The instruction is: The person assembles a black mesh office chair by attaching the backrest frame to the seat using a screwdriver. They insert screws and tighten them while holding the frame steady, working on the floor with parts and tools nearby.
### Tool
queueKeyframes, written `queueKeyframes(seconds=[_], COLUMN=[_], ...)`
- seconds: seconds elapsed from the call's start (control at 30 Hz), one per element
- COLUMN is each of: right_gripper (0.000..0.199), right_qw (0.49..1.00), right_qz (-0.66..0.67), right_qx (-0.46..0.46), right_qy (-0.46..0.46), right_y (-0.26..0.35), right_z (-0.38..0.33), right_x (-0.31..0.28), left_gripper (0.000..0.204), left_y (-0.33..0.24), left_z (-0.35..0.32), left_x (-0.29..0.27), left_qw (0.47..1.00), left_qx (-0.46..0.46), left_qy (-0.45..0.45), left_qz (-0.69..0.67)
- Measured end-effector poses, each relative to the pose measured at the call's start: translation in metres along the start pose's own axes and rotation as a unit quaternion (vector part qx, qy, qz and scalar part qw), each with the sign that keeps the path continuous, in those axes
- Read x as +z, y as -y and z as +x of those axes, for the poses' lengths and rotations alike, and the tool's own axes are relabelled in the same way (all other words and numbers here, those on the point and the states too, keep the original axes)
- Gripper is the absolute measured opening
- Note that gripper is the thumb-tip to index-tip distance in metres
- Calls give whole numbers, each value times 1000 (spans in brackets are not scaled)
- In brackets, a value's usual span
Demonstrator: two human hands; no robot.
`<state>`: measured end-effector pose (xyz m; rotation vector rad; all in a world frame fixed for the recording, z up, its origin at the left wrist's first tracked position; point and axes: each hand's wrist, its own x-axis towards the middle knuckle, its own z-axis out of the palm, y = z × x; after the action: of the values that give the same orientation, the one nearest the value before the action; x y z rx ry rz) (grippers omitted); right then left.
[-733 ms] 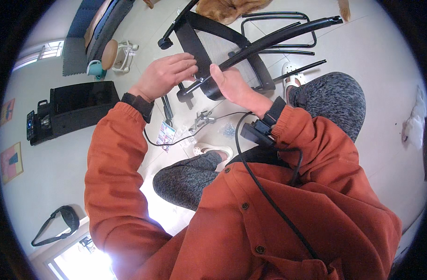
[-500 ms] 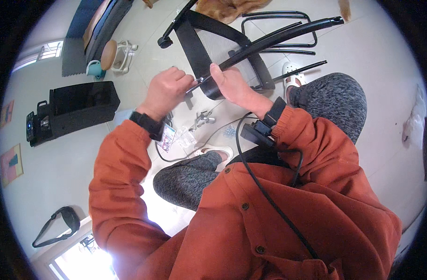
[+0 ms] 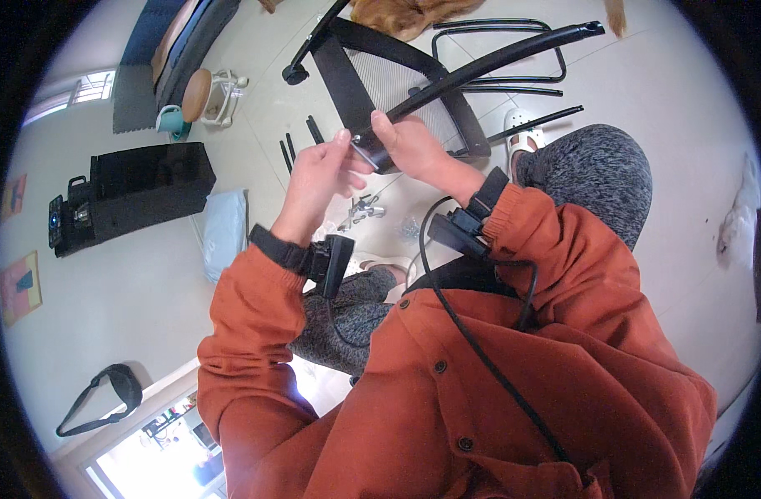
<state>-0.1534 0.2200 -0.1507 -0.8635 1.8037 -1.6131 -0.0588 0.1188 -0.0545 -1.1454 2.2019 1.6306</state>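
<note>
My right hand (image 3: 415,150) is closed round a black curved metal tube (image 3: 497,62), with the thumb along its top. The tube lies across a black-framed chair back (image 3: 380,75) with grey mesh. At the tube's near end, my left hand (image 3: 320,179) has its fingertips around a thin metal hex key (image 3: 364,157). One end of this key meets a small silver bolt (image 3: 356,139) in the tube; the fingers partly hide the key.
Black tube frames (image 3: 555,58) lie beyond the chair back. On the floor below my hands are metal parts (image 3: 365,208). A brown furry animal (image 3: 409,15) lies at the far edge. Cables hang from my wrists. A black cabinet-like box (image 3: 151,187) stands at left.
My left hand has turned from a fist over the hex key to a more open fingertip hold, wrist lower and rotated. The key's angle has changed. My right hand stays on the tube.
</note>
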Motion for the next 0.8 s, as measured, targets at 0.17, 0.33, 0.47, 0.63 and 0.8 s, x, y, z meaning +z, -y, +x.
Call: queueKeyframes(seconds=[0.17, 0.33, 0.47, 0.63, 0.8], right_gripper=[44, 43, 47, 52, 55], right_qw=[999, 997, 998, 998, 998], right_qz=[6, -13, 13, 54, 63], right_qx=[-29, -79, -51, 3, 6], right_qy=[10, -5, -18, -9, -8], right_y=[-4, -10, -10, -7, -9], right_z=[1, 3, 4, 6, 7], right_x=[2, 2, 2, 1, 3], left_gripper=[24, 16, 15, 14, 29], left_y=[6, 10, 7, 3, 3], left_z=[-2, 5, 7, 2, -5], left_x=[-3, 1, -1, 0, -2], left_qw=[999, 998, 993, 975, 757], left_qx=[28, 49, 52, 63, 397], left_qy=[-3, 11, 13, -15, -110], left_qz=[43, 37, 101, 213, 506])
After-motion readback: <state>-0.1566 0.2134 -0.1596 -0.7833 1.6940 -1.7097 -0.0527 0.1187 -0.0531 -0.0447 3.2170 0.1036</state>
